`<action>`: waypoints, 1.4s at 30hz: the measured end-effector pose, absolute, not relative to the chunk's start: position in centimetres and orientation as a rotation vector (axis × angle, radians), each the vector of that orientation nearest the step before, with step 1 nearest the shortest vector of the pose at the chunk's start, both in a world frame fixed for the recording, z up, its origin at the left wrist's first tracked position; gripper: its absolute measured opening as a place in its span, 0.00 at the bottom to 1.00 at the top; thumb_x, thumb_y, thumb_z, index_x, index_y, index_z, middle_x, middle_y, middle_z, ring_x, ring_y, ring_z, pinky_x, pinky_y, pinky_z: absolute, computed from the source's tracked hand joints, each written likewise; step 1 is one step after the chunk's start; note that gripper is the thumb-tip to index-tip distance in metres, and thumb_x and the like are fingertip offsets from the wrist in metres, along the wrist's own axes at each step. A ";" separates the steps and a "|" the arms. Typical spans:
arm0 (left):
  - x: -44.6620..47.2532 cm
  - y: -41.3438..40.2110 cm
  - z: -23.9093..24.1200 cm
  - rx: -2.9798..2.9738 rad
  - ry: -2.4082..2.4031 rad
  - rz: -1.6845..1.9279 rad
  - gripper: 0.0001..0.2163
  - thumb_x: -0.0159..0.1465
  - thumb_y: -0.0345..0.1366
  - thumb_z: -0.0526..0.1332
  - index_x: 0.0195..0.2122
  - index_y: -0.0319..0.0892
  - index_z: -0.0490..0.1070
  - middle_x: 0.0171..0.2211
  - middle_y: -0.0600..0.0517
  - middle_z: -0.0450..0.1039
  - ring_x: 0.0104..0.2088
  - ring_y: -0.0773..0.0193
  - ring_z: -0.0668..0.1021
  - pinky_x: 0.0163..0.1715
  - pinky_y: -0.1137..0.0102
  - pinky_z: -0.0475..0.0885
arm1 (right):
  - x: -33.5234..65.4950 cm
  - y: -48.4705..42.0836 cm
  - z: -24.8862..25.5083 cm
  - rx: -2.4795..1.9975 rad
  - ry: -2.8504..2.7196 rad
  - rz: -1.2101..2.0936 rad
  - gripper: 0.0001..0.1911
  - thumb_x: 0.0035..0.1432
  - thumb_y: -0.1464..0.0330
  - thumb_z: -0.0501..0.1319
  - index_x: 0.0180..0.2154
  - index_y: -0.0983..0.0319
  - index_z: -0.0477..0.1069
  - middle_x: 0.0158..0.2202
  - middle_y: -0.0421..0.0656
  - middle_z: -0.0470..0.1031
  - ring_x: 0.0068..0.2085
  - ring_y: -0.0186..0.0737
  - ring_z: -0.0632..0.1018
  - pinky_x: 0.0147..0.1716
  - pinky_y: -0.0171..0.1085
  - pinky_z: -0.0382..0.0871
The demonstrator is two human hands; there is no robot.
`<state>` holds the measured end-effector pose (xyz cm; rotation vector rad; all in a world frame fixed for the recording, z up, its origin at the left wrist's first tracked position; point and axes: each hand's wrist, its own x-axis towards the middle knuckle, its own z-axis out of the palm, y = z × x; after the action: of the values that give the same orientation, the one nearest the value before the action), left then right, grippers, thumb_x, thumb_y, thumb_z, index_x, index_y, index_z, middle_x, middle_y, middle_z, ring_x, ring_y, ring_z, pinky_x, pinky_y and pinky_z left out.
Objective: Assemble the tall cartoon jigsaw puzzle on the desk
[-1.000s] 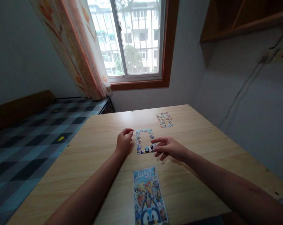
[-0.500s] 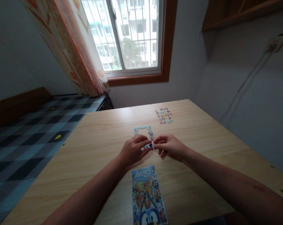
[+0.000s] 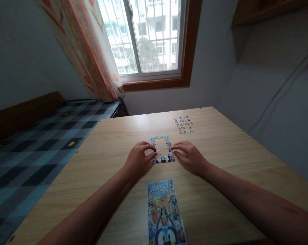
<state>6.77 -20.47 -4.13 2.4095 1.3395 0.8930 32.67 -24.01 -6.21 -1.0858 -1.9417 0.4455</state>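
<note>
On the wooden table, a jigsaw puzzle border (image 3: 161, 136) forms an upright rectangle with bare wood in its middle. Its bottom edge shows dark blue and light pieces. My left hand (image 3: 141, 157) rests at the border's left side, thumb and forefinger apart, tips at the pieces. On the opposite side my right hand (image 3: 191, 157) has its thumb and fingers spread at the right edge. Neither hand shows a piece lifted off the table. Closer to me lies a picture sheet (image 3: 165, 211) marked "BLUEY", with a blue cartoon dog at its bottom.
Several loose puzzle pieces (image 3: 184, 125) lie in rows farther back on the right of the table (image 3: 113, 143). A bed with a checkered cover (image 3: 41, 149) stands along the left. Behind the table are a barred window (image 3: 156, 44) and a curtain (image 3: 87, 51).
My hands have parted from the border's lower right corner, where they were together. They are now on its left and right sides, and the bottom edge is uncovered. The view has shifted slightly.
</note>
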 end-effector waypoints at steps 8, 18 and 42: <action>7.1 -21.7 -5.9 2.449 1.352 0.909 0.05 0.56 0.36 0.72 0.35 0.49 0.82 0.41 0.49 0.79 0.45 0.52 0.77 0.49 0.54 0.73 | 31.7 -24.3 -7.2 -1.106 -2.276 0.299 0.19 0.67 0.64 0.60 0.58 0.56 0.73 0.64 0.52 0.67 0.67 0.53 0.63 0.65 0.59 0.55; 7.0 -21.8 -6.2 2.448 1.414 0.895 0.06 0.56 0.37 0.72 0.35 0.52 0.83 0.43 0.50 0.79 0.46 0.52 0.77 0.50 0.52 0.71 | 31.5 -24.8 -6.9 -1.165 -2.446 0.316 0.23 0.69 0.61 0.58 0.63 0.51 0.67 0.72 0.49 0.54 0.73 0.55 0.50 0.68 0.64 0.45; 7.0 -21.2 -6.9 2.427 1.487 0.887 0.08 0.59 0.39 0.70 0.39 0.49 0.80 0.44 0.48 0.79 0.48 0.50 0.76 0.52 0.52 0.70 | 31.5 -24.8 -7.0 -1.179 -2.504 0.351 0.22 0.70 0.60 0.57 0.63 0.48 0.68 0.74 0.46 0.50 0.74 0.55 0.49 0.68 0.63 0.47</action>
<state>7.05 -21.17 -6.92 2.4267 1.4873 0.8867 31.48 -24.84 -6.95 -1.1793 -2.5041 0.3515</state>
